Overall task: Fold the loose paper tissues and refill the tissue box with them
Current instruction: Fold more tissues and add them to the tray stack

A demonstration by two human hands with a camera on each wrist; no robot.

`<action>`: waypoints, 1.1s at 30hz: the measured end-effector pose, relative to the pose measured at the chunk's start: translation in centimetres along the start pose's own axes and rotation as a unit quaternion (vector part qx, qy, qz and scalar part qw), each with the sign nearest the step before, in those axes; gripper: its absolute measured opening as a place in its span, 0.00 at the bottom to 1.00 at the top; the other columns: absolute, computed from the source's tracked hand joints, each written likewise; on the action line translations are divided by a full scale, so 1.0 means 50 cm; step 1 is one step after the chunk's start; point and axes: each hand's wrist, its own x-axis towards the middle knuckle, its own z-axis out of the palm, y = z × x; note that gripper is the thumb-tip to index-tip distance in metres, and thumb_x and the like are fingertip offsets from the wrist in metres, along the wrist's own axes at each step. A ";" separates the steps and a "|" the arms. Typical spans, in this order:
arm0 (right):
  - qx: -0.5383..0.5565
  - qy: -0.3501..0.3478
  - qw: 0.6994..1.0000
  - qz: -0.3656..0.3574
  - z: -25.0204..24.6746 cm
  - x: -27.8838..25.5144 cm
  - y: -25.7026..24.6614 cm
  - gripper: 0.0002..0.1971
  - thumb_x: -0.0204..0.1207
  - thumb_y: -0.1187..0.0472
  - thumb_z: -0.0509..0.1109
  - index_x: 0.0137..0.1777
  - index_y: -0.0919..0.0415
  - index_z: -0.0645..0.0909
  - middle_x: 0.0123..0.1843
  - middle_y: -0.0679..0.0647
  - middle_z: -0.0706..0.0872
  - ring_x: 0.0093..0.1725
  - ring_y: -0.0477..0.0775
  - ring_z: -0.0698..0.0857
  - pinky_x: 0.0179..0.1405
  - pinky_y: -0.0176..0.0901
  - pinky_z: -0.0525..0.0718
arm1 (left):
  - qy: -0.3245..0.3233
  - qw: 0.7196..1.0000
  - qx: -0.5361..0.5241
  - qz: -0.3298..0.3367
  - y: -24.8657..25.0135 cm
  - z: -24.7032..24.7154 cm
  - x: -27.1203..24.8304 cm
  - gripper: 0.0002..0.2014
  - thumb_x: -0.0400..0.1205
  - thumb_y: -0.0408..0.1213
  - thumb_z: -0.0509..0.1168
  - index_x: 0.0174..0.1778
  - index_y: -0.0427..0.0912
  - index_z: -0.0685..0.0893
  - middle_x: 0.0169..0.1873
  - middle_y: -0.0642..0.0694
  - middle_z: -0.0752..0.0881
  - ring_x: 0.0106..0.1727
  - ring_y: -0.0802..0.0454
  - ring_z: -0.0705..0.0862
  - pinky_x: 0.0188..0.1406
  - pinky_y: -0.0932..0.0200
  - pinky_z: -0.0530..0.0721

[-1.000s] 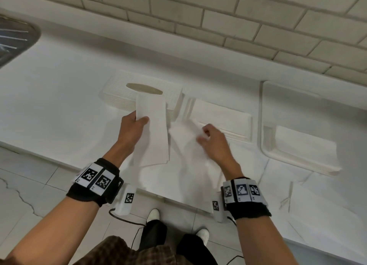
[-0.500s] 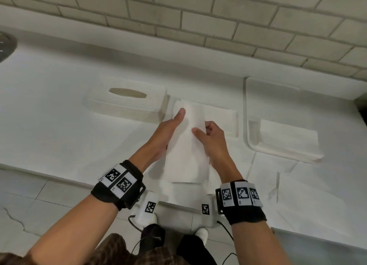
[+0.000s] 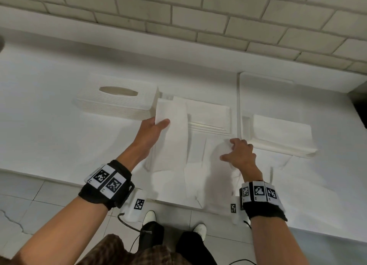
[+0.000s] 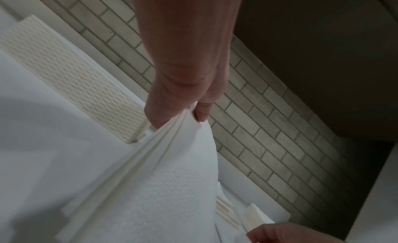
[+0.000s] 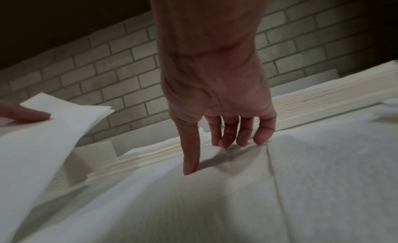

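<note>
Holding a folded tissue [image 3: 171, 133] pinched at its far corner between thumb and fingers, our left hand [image 3: 152, 134] hovers just short of the stack of folded tissues [image 3: 208, 113], which lies straight ahead of the thumb and beside the white woven tissue box [image 3: 117, 103]. The held tissue's long axis runs away from us, roughly square to the long side of the stack, so we judge a quarter turn is needed before it lands there. The left hand is the nearer to both stack and box; the box sits ahead and to its left, oval slot up. Our right hand [image 3: 239, 155] rests with fingertips [image 5: 224, 142] loosely bent on a loose unfolded tissue [image 3: 214, 177] spread on the counter [image 3: 49, 125] below it, gripping nothing we can see. Beyond the right hand, a second pile of tissues [image 3: 282, 133] sits in a shallow tray [image 3: 246, 125]. White on white blurs the sheet edges; we cannot count the layers, and the box's interior is hidden.
</note>
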 end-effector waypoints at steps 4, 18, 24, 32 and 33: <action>-0.004 0.000 1.000 -0.009 -0.002 0.003 -0.005 0.29 0.65 0.57 0.81 0.66 0.58 0.76 0.64 0.56 0.75 0.69 0.60 0.71 0.63 0.53 0.73 | 0.006 1.000 -0.010 -0.027 -0.011 -0.001 -0.007 0.09 0.82 0.38 0.67 0.57 0.44 0.87 0.51 0.45 0.91 0.54 0.44 0.89 0.59 0.47 0.85; 0.461 -0.031 0.866 -0.190 -0.147 -0.086 -0.115 0.09 0.71 0.65 0.78 0.40 0.49 0.84 0.38 0.48 0.86 0.36 0.50 0.84 0.34 0.42 0.79 | -0.006 0.998 -0.056 -0.004 0.018 0.013 0.004 0.15 0.84 0.42 0.63 0.66 0.46 0.84 0.60 0.47 0.89 0.65 0.45 0.85 0.72 0.42 0.78; 0.490 -0.025 0.844 -0.214 -0.140 -0.111 -0.194 0.08 0.74 0.67 0.75 0.42 0.54 0.82 0.37 0.47 0.84 0.29 0.40 0.83 0.26 0.32 0.78 | -0.095 0.989 -0.109 -0.024 0.038 0.038 -0.015 0.21 0.82 0.52 0.64 0.67 0.44 0.84 0.63 0.45 0.88 0.67 0.46 0.84 0.75 0.43 0.74; 0.345 -0.035 0.916 -0.203 -0.044 -0.093 -0.165 0.18 0.70 0.66 0.78 0.59 0.57 0.81 0.52 0.52 0.85 0.50 0.54 0.86 0.47 0.40 0.87 | -0.051 0.998 0.026 0.037 0.003 0.026 -0.029 0.10 0.83 0.31 0.66 0.57 0.46 0.85 0.47 0.49 0.91 0.51 0.46 0.90 0.57 0.48 0.87; 0.271 -0.061 0.936 -0.215 -0.035 -0.091 -0.148 0.24 0.68 0.67 0.80 0.63 0.56 0.80 0.57 0.53 0.84 0.55 0.52 0.83 0.51 0.34 0.84 | -0.032 0.998 0.024 0.039 0.004 0.014 -0.021 0.10 0.83 0.30 0.65 0.59 0.44 0.84 0.46 0.50 0.90 0.49 0.47 0.89 0.52 0.52 0.88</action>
